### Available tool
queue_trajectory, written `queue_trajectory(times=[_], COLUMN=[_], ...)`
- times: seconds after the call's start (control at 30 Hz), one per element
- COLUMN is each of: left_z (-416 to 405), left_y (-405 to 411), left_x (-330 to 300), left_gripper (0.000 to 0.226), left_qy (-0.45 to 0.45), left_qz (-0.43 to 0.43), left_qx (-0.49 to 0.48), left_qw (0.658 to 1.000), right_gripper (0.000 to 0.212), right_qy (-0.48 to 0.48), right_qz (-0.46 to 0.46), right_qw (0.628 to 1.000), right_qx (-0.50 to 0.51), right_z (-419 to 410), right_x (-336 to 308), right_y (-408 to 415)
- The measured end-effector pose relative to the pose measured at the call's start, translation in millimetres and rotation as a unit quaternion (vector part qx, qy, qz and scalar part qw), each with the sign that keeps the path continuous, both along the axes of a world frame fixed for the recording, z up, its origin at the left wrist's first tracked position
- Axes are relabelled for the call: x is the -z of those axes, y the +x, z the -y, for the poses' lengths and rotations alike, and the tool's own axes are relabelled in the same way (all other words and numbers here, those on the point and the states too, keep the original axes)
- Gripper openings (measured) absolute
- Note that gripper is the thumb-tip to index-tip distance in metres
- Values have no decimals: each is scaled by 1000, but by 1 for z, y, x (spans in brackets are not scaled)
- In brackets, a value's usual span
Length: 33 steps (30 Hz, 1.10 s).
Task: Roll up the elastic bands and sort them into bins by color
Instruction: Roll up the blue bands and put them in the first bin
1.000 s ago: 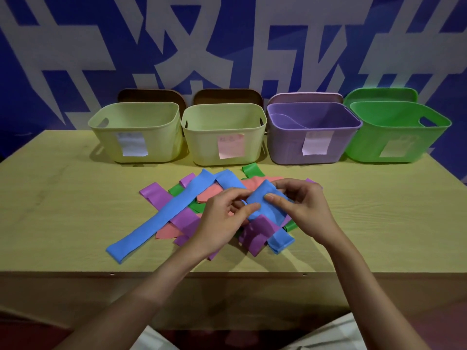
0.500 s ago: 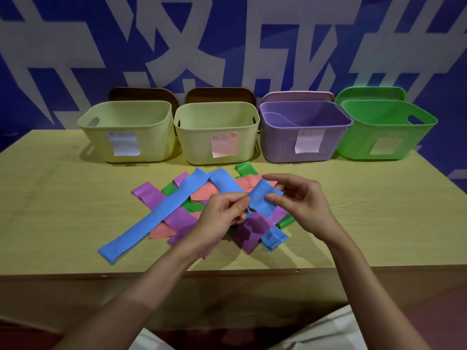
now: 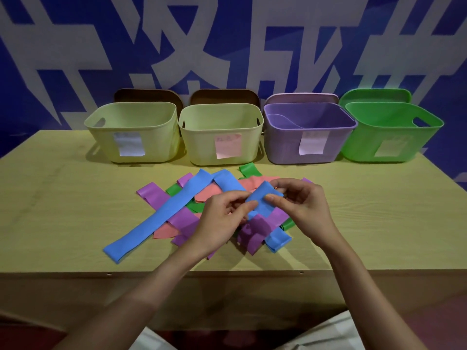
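Note:
A heap of flat elastic bands lies mid-table: purple (image 3: 151,195), green (image 3: 249,170), pink (image 3: 255,184) and a long blue band (image 3: 161,215). Above the heap, my left hand (image 3: 222,218) and my right hand (image 3: 302,203) both pinch the upper end of a second blue band (image 3: 262,199), which is folded over; its lower end (image 3: 278,239) rests on the table. Four bins stand in a row behind: two pale yellow (image 3: 131,132) (image 3: 219,133), one purple (image 3: 309,133), one green (image 3: 389,132).
Each bin has a paper label on its front and a lid leaning behind it. The wooden table (image 3: 63,210) has its front edge close below the heap. A blue and white wall stands behind the bins.
Both hands have lifted the end of the blue band a little and folded it over. The view has shifted slightly.

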State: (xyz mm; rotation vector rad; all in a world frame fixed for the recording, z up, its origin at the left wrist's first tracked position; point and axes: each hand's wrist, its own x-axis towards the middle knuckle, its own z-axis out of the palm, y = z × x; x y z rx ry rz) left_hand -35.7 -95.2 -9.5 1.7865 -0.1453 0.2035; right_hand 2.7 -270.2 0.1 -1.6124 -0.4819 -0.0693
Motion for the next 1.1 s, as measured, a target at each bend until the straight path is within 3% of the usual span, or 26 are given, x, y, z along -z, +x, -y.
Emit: queue_trajectory(times=[0.2, 0.43, 0.6, 0.77, 1.03, 1.1], left_z=[-3, -15, -35, -62, -110, -124], left_y=[2, -2, 0, -4, -14, -12], left_x=[-6, -4, 2, 3, 9, 6], left_gripper=[18, 17, 24, 24, 19, 26], left_qy=[-61, -234, -224, -197, -258, -282], left_qz=[8, -79, -100, -111, -174, -197], left_qx=[-79, -88, -21, 1, 2, -7], left_qw=[995, 965, 969, 974, 950, 939], right_gripper=[31, 31, 35, 37, 33, 33], right_qy=[68, 31, -32, -132, -202, -192], right_qz=[2, 15, 24, 93, 114, 121], right_qw=[998, 999, 998, 982, 950, 947], right_qx=[12, -2, -52, -100, -207, -227], right_z=[-16, -35, -44, -59, -102, -114], right_x=[1, -1, -7, -10, -15, -18], right_y=[0, 9, 22, 30, 39, 42])
